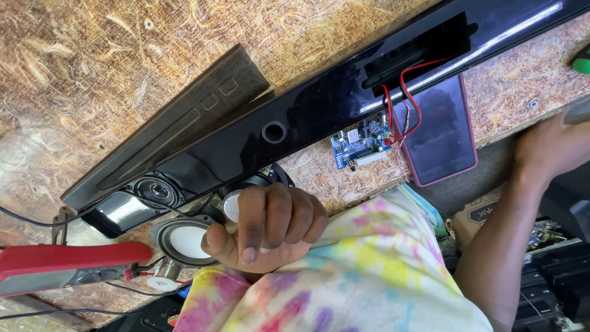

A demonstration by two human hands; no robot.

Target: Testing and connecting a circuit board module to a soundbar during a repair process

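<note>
Speaker driver, round with a pale cone and grey surround, lies on the chipboard bench directly against your left hand. Your left hand is curled into a loose fist, fingers folded inward, thumb tip touching the rim of that driver; whether anything is pinched inside the fist cannot be told. A second driver's magnet, silver and round, sits just above your knuckles, partly hidden by them.

Beyond your left hand, the long black soundbar housing runs diagonally across the bench, with a round port hole in its glossy face. One small driver is seated at the housing end, just above the loose driver. A dark fabric grille lies along the far side of the housing.

Between your two hands, a blue circuit board rests on the bench beside the housing, joined by red wires to an open recess in the housing. A phone in a red case lies screen up just beside the board.

Your right hand is at the bench edge, well apart from the left; its fingers run out of view, so its grip cannot be told.

To the outside of your left hand, a red-handled tool lies flat, near a small cylindrical part with thin wires.
</note>
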